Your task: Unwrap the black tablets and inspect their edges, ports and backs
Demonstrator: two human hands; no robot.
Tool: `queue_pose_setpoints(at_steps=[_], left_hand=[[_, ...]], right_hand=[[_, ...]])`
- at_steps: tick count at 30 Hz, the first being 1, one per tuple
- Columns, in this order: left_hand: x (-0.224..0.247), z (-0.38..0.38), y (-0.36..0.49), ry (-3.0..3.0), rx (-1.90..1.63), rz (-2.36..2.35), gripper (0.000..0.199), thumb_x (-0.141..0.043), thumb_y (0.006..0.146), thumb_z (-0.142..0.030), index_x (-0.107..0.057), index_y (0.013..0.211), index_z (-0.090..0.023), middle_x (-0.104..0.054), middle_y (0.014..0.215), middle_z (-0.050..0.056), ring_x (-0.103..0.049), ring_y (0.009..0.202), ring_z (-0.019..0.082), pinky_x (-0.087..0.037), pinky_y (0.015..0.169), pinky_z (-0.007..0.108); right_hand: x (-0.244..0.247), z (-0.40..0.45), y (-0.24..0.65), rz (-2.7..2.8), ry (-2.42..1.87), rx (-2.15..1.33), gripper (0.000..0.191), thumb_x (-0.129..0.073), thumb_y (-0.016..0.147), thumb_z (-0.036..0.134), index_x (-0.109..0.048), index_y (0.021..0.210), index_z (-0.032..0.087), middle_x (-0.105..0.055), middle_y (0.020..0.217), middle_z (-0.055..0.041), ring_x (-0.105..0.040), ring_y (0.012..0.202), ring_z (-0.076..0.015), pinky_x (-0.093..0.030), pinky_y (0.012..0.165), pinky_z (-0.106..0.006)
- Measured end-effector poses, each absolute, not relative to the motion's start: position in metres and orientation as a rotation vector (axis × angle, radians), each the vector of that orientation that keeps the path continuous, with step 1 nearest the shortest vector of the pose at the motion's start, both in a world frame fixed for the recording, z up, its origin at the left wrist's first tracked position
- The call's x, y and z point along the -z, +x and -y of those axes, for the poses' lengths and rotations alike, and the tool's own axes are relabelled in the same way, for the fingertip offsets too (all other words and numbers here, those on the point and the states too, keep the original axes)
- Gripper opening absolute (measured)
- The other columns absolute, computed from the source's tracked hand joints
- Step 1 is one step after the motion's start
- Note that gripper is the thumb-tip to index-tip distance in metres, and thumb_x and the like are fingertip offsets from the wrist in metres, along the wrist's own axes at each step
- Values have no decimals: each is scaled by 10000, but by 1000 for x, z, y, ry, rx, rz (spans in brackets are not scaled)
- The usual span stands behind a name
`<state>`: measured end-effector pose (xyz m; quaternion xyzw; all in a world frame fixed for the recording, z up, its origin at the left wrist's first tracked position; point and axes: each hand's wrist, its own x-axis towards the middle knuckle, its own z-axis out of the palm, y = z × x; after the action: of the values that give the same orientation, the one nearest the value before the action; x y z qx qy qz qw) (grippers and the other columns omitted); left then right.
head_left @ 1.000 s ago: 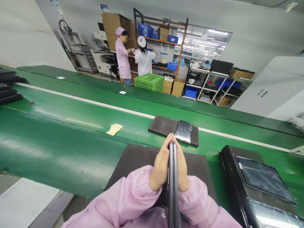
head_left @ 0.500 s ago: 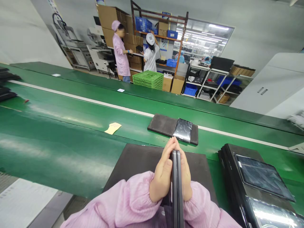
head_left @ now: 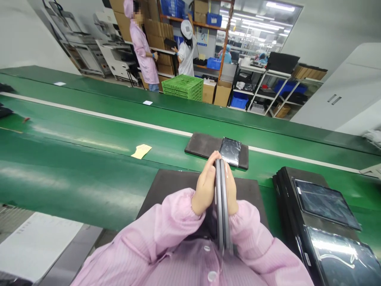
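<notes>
Two thin grey tablets [head_left: 220,198] stand on edge, pressed together, between my palms above a dark foam pad [head_left: 169,184]. My left hand [head_left: 205,188] lies flat against their left side, and my right hand [head_left: 231,190] presses from the right. The fingertips of both hands meet over the far end of the pair. I see the tablets edge-on, so their faces are hidden. Beyond my fingers, a tablet in shiny film [head_left: 230,151] rests on a smaller dark foam pad [head_left: 204,145].
At right, dark foam pads [head_left: 315,171] are stacked with tablets [head_left: 327,203] on them. A yellow paper slip [head_left: 141,151] lies on the green conveyor belt [head_left: 89,133]. White paper [head_left: 44,242] is at lower left. Two people stand beyond the belt near green crates [head_left: 183,87].
The pair of tablets, still between both hands, now shows more of its near end in front of my chest. The camera view has tilted down, and more of my smock shows.
</notes>
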<state>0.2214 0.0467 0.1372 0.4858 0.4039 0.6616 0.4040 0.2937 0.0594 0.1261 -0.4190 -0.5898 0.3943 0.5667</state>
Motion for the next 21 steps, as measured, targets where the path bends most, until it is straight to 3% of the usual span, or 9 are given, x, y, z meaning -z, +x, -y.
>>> queue_pose_setpoints(at_steps=[14, 21], left_hand=[[-125, -70, 224, 1108, -1654, -1014, 452, -390, 901, -457, -523, 1233, -180, -499, 1351, 81, -423, 1270, 207, -279, 1113, 363], [-119, -71, 223, 1206, -1669, -1027, 471, -346, 919, -454, -477, 1296, -204, -446, 1397, 78, -361, 1317, 216, -239, 1131, 375]], right_hand=[[-124, -83, 295, 1571, -1135, -625, 457, -206, 969, 328, -561, 1173, 126, -597, 1218, -128, -513, 1177, -217, -343, 1078, -421], [-116, -87, 293, 1458, -1059, -764, 428, -253, 958, 354, -528, 1229, 169, -549, 1288, -93, -474, 1221, -202, -363, 1067, -400]])
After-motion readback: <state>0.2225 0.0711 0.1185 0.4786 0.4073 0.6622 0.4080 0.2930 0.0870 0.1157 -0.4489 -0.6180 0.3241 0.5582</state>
